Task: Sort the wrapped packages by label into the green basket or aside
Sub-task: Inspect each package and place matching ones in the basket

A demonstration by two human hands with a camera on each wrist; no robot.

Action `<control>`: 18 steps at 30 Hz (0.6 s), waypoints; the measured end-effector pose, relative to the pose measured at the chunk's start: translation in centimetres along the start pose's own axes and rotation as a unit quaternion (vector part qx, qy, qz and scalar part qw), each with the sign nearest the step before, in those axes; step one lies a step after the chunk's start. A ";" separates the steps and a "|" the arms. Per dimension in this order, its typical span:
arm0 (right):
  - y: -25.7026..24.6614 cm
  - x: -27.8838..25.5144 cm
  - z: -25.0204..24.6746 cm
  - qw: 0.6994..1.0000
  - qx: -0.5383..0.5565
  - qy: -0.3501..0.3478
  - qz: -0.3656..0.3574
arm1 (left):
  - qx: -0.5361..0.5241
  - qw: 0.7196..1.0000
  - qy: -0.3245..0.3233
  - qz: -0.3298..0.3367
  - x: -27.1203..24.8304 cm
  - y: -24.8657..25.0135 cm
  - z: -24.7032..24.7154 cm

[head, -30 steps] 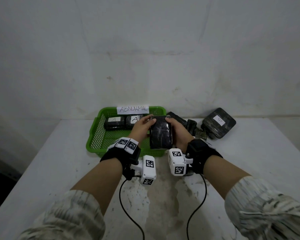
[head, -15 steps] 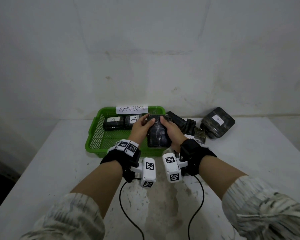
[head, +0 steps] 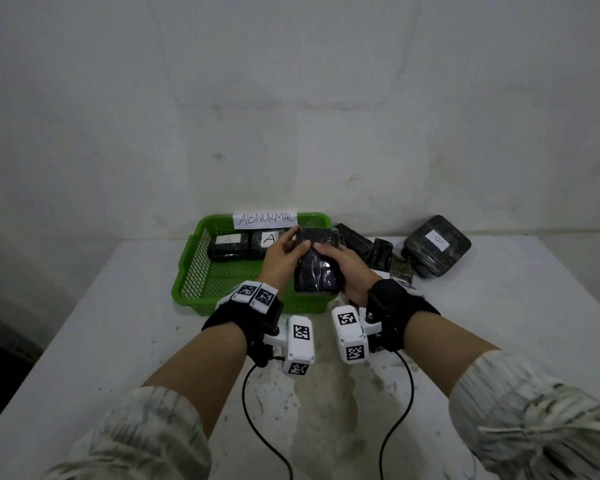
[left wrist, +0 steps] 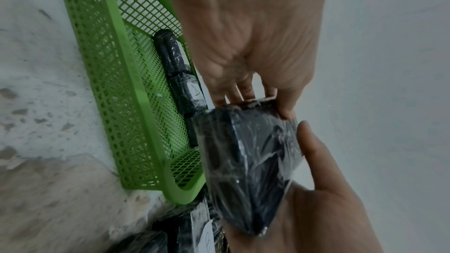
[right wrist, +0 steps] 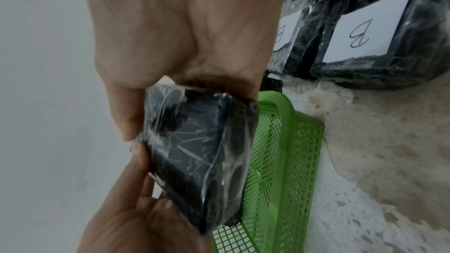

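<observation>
Basket sign (head: 264,220) reads "ABNORMAL"; basket packages (head: 269,240) "A", table packages (right wrist: 360,34) "B".

Held package's (head: 316,263) label hidden; left-wrist view blurred.

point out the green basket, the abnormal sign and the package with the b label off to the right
Green plastic mesh basket (head: 201,265): head view, left mesh wall.
White paper ABNORMAL sign (head: 265,219): head view, middle of the lettering.
Dark plastic-wrapped package labelled B (head: 437,245): head view, top face near its white label.

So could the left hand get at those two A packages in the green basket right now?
Probably not at once: the left hand grips the held package together with the right hand. The A packages lie uncovered just beyond it.
</observation>
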State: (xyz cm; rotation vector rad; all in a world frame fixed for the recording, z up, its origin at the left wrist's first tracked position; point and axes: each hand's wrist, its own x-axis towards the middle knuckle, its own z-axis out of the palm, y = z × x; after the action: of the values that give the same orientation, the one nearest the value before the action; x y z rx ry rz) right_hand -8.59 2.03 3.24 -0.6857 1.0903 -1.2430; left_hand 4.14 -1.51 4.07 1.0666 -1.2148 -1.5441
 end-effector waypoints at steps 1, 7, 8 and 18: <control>0.0 0.0 -0.1 1.000 0.000 0.006 -0.003 | -0.014 1.000 -0.003 -0.012 0.0 0.1 -0.1; -0.4 -0.2 -0.5 0.999 0.028 0.004 -0.017 | -0.024 0.999 -0.031 -0.033 -0.4 0.2 -0.5; -0.4 -0.2 -0.5 0.999 0.029 -0.001 -0.017 | -0.023 0.999 -0.029 -0.027 -0.5 0.2 -0.6; -0.4 0.0 -0.1 1.000 0.018 -0.004 -0.013 | -0.050 0.998 -0.015 -0.023 -0.5 0.5 -0.9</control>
State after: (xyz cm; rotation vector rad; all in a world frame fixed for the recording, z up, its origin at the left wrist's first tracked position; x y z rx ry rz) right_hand -8.88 1.99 3.52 -0.6783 1.0527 -1.2773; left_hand 5.18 -1.33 4.50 1.0157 -1.1272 -1.6444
